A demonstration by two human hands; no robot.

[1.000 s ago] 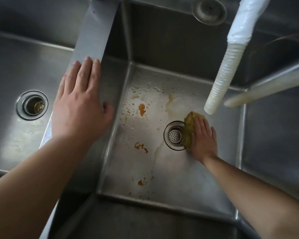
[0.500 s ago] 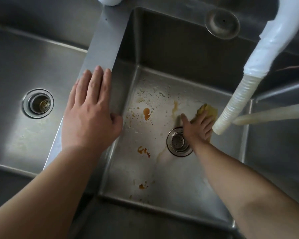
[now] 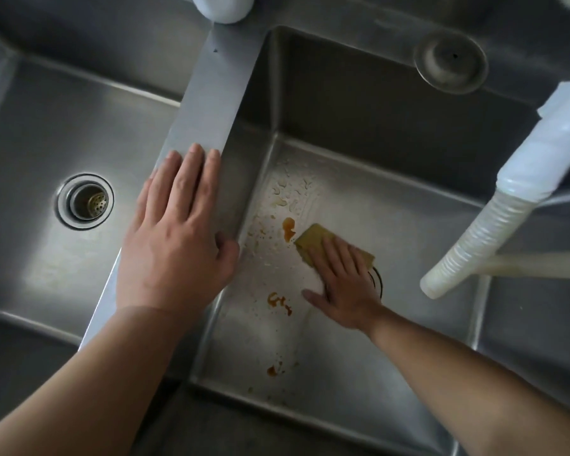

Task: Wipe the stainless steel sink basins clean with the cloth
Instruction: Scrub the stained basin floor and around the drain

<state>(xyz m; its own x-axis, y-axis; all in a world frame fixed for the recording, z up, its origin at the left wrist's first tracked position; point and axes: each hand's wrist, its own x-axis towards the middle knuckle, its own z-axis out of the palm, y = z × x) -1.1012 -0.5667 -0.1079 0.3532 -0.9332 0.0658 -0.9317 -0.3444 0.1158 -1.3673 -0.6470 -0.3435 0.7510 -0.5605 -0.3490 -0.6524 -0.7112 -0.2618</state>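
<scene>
My right hand (image 3: pixel 344 284) presses a yellow-green cloth (image 3: pixel 313 240) flat on the floor of the middle sink basin (image 3: pixel 408 225), its palm covering most of that basin's drain. The cloth's far corner touches an orange-brown stain (image 3: pixel 288 227). Two more such stains lie nearer me, one (image 3: pixel 278 302) beside my thumb and one (image 3: pixel 273 370) by the front wall. Water drops bead in the basin's far left corner. My left hand (image 3: pixel 175 238) rests flat, fingers together, on the steel divider (image 3: pixel 218 93) between the middle and left basins.
The left basin (image 3: pixel 30 153) holds an uncovered drain strainer (image 3: pixel 86 201). A white ribbed hose (image 3: pixel 471 245) hangs over the middle basin's right side, crossed by a pale tube (image 3: pixel 540 266). A round overflow cap (image 3: pixel 450 62) sits on the back wall. A third basin (image 3: pixel 540 324) lies right.
My right hand has slid the cloth left and nearer, from the far right of the drain across it, up to the upper stain. The left hand stays on the divider.
</scene>
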